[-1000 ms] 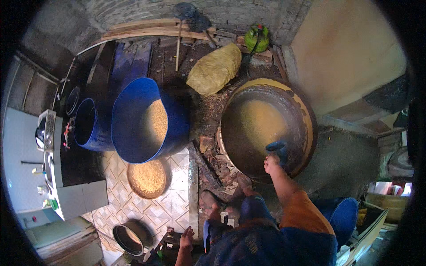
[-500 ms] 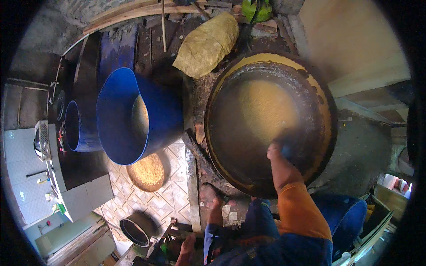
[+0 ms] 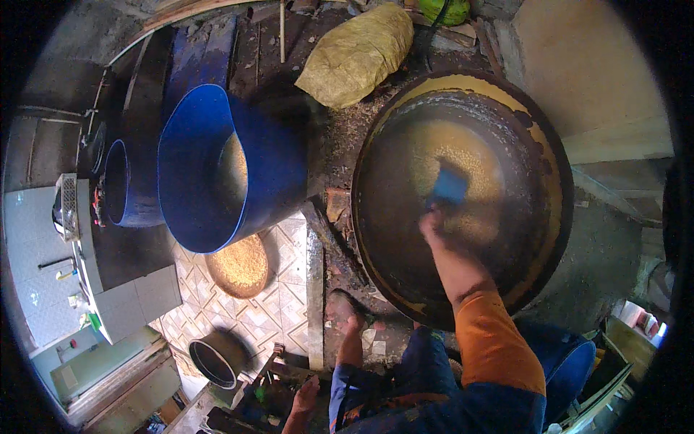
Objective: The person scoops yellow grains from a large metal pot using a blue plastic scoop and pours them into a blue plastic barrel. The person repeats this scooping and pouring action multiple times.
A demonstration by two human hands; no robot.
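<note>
Inside the big round dark pan (image 3: pixel 538 267), which has a yellowish crust round its rim, lies a mass of pale yellow beans (image 3: pixel 473 155), hazy as if under steam. My right hand (image 3: pixel 431 220) reaches over the pan, closed round the handle of a blue scoop (image 3: pixel 450 186). The scoop is blurred by motion and stands over the beans; whether it carries any I cannot tell. Low in the view, beside my leg, my left hand (image 3: pixel 306 394) hangs with loose fingers and nothing visible in it.
Left of the pan stands a tall blue barrel (image 3: pixel 195 166) with beans inside, with a smaller blue barrel (image 3: pixel 119 184) beyond it. A round basket of beans (image 3: pixel 238 266) and a dark pot (image 3: pixel 213 362) sit on tiles. A tan sack (image 3: pixel 358 54) lies behind; another blue barrel (image 3: pixel 567 369) stands right.
My right hand has moved left and farther over the pan, bringing the blue scoop up across the beans. The whole view has shifted slightly. My left hand stays low beside my leg.
</note>
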